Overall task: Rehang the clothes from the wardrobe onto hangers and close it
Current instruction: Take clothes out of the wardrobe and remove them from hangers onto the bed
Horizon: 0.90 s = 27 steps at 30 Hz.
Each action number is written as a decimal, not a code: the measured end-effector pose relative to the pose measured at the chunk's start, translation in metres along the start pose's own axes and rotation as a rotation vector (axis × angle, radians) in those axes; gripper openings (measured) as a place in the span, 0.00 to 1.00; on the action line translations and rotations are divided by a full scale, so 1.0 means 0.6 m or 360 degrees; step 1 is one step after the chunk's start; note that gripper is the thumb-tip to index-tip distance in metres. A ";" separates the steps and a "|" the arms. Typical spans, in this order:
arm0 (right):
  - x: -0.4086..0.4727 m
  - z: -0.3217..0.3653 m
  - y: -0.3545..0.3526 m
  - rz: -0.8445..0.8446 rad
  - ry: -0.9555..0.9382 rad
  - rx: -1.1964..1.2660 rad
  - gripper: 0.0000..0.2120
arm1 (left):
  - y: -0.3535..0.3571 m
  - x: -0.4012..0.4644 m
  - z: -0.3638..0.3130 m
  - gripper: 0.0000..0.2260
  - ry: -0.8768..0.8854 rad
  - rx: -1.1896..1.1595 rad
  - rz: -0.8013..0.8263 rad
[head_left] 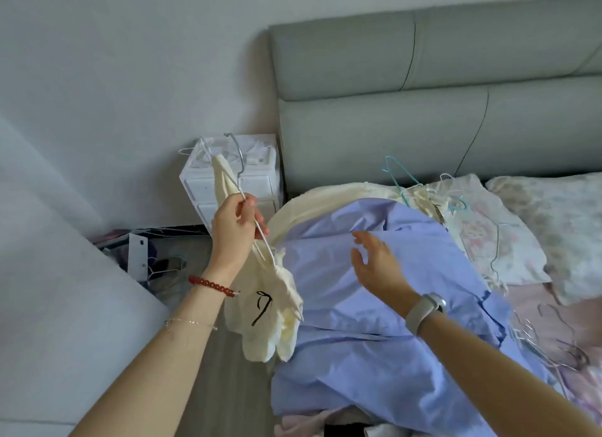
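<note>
1. Cream garment: small, pale cream with a black bow mark; draped on a white wire hanger, hanging limp below the left hand, which grips the hanger's wire.
2. Lilac garment: large, crumpled, spread on the bed directly beneath the right hand.
3. Teal hanger: lying beyond the right hand, on cream fabric.
4. Loose wire hangers: heaped to the right of the right hand, on the bed.
</note>
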State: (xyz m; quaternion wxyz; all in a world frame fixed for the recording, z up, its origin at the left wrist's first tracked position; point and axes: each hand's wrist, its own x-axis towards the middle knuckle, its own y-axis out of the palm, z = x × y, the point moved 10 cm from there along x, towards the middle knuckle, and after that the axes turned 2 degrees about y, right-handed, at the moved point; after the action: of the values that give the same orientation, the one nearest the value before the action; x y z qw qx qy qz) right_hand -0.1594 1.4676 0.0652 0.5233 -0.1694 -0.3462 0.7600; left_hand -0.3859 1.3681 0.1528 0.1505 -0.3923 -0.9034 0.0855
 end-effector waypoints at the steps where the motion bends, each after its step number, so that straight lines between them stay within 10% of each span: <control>1: 0.041 -0.037 0.011 0.0044 0.0029 -0.0191 0.19 | 0.018 0.018 0.023 0.07 -0.0014 0.0020 0.0015; 12: 0.350 -0.301 0.082 0.0358 0.0680 -0.0768 0.27 | 0.135 0.096 0.191 0.09 -0.0104 0.0193 0.0081; 17: 0.266 -0.200 0.099 0.0018 -0.0471 -0.0528 0.08 | 0.152 0.104 0.199 0.08 -0.0116 0.0258 0.0051; 21: 0.022 -0.222 0.168 0.0826 -0.1069 -0.0839 0.06 | 0.183 0.109 0.185 0.08 -0.0137 0.0255 0.0101; 24: -0.057 -0.324 0.180 0.1556 -0.0695 -0.1201 0.08 | 0.219 0.107 0.167 0.08 -0.0153 0.0229 0.0168; 27: -0.017 -0.291 0.147 0.1309 -0.0299 -0.0614 0.12 | 0.250 0.104 0.153 0.08 -0.0151 0.0287 0.0235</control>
State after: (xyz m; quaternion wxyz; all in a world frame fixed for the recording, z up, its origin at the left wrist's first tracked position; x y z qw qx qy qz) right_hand -0.1069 1.5007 -0.1204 0.1036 -0.3172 -0.4313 0.8382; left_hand -0.3547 1.5123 0.0385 0.1356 -0.4383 -0.8667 0.1957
